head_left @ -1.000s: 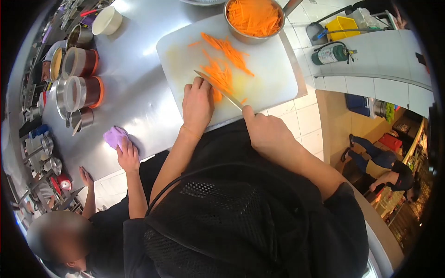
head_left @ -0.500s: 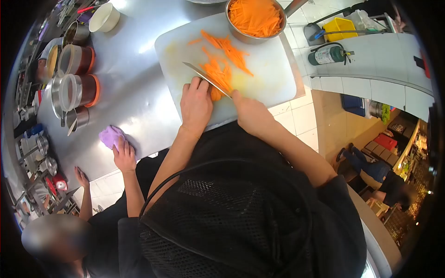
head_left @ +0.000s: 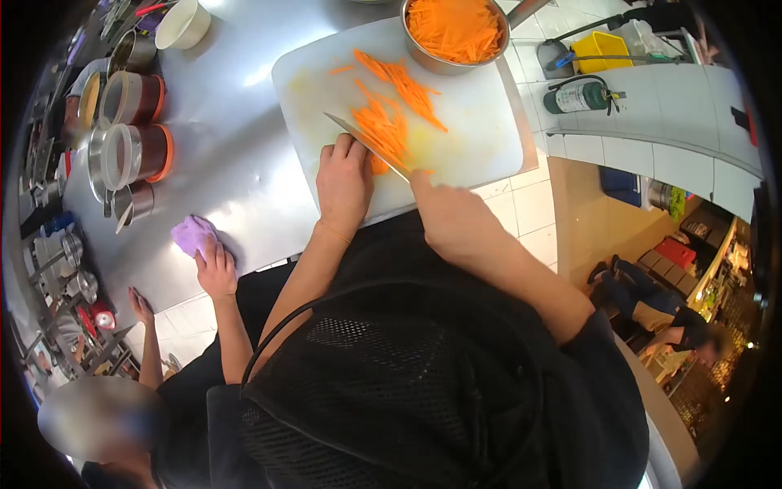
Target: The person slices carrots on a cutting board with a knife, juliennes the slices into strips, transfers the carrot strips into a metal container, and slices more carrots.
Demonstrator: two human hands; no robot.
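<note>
My right hand (head_left: 456, 213) is closed around the handle of a kitchen knife (head_left: 364, 142). The blade slants up and left across a white cutting board (head_left: 476, 122), close to the fingertips of my left hand (head_left: 343, 183). With its fingers curled, my left hand steadies a piece of carrot (head_left: 379, 166), mostly hidden behind the fingers and blade. Cut carrot strips (head_left: 381, 124) lie just beyond the knife, and another strip pile (head_left: 407, 88) is farther up the board. At the board's far right corner stands a metal bowl (head_left: 413, 50) heaped with carrot strips.
At left, a co-worker's hand (head_left: 217, 273) presses a purple cloth (head_left: 194, 236) on the steel table (head_left: 244, 163). Tubs with orange lids (head_left: 167, 155), a saucepan (head_left: 137, 204) and a cream bowl (head_left: 182, 24) stand along the far side. A fire extinguisher (head_left: 574, 98) is beyond the board.
My right hand and the knife have shifted slightly right and toward me, while my left hand stays almost in place. The co-worker's cloth has moved a little left.
</note>
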